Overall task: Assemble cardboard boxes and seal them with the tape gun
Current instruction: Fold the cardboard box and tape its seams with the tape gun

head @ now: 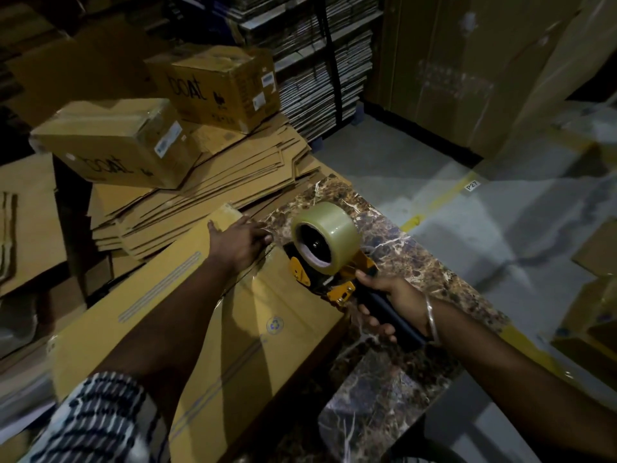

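A long brown cardboard box (187,329) lies across a marble-patterned table (410,259). My left hand (242,243) presses flat on the box's far end, fingers spread toward its right edge. My right hand (390,305) grips the dark handle of an orange tape gun (325,262) carrying a roll of clear tape. The gun's front sits on the box's top near the right edge, close behind my left hand. A shiny strip of tape runs along the box's top seam.
A pile of flattened cardboard sheets (207,192) lies behind the box, with two sealed printed cartons (120,142) (220,85) on top. Shelves of stacked flat cardboard (317,68) stand at the back. Grey floor with a yellow line (444,195) lies to the right.
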The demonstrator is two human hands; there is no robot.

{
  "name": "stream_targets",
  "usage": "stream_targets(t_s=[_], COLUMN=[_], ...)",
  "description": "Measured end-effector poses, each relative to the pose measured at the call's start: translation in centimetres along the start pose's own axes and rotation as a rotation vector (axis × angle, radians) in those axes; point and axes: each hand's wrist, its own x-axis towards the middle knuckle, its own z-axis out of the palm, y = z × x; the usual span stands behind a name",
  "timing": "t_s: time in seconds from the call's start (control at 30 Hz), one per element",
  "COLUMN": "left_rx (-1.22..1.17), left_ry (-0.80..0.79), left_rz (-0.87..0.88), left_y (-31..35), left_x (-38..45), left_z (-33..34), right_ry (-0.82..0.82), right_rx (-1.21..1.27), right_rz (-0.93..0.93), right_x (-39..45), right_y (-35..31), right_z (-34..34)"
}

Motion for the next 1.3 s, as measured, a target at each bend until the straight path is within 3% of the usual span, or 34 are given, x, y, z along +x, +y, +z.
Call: stream_targets(t_s=[0.17, 0.3, 0.37, 0.43, 0.5, 0.63, 0.8, 1.03, 1.13, 1.3], left_rx=[0.002, 0.213, 0.21, 0.039, -0.153, -0.284, -0.253, -0.255, -0.284, -0.293], left_ry=[0.039, 0.014, 0.086, 0.225, 0.261, 0.13, 0.139, 0.189, 0.213, 0.213], left_rz=[-0.018, -0.022, 0.07, 0.279, 0.408, 0.358, 0.334, 0.142, 0.16, 0.157], left_y=[0.6, 2.5, 3.5, 4.2, 4.2, 3.7, 3.0, 1.6, 1.1, 1.1], left_x=[-0.2, -0.8, -1.4, -2.0, -2.5, -2.7, -2.1, -1.9, -2.0, -1.6], left_z=[0.3, 0.1, 0.7, 2.0, 3.0, 3.5, 3.8, 3.1, 3.0, 3.4], right_ry=[0.006, 0.043, 0.049, 0.052, 0.065, 0.051, 0.065, 0.042, 0.024, 0.028], right_rx=[0.015, 0.055, 0.045, 0.04, 0.047, 0.074, 0.023, -0.088, -0.095, 0.029], right_rz=[0.007, -0.056, -0.054, -0.051, -0.043, -0.067, -0.003, 0.051, 0.058, -0.094], right_x=[-2.4, -2.7, -2.5, -2.5, -2.7, -2.6, -2.1, -0.3, -0.1, -1.6], right_y=[2.2, 2.0, 2.3, 2.5, 2.4, 2.4, 1.7, -1.6, -1.7, 1.3], right_z=[-0.9, -0.6, -0.6, -0.5, -0.3, -0.1, -0.2, 0.9, 0.8, -0.5])
